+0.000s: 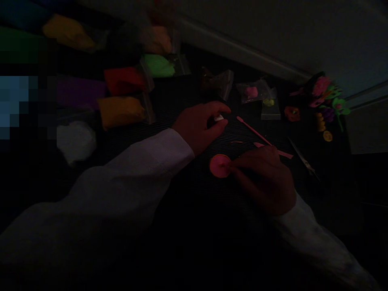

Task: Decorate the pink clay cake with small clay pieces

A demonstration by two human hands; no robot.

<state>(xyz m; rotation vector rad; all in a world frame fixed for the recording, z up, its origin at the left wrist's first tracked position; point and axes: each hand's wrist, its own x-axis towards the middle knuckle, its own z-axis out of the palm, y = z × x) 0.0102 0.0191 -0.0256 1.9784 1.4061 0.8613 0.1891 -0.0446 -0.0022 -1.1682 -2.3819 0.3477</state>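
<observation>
Lying on the dark bench [201,188], a pink disc [216,162] with an orange rim is sitting just left of the right hand [269,182]. The fingers of that hand are coming together at the tips over the disc's right edge — whether they are gripping anything, I cannot tell. The left hand [195,127] is hovering or resting beyond the disc, its thumb and forefinger parted at the tips; a small white piece [219,118] is showing in the curl between them, though whether it is being gripped is unclear.

A thin orange strip [236,142] is lying between the hands. A pink stick [254,131] is slanting toward the right hand, and a second pink tool [285,154] is running partly behind it. Scissors [298,152] are lying to the right. Farther back, an orange bag [121,112], a red bag [124,81] and a light-green bag [159,65] are standing out at left — colourful flowers [321,85] at far right.
</observation>
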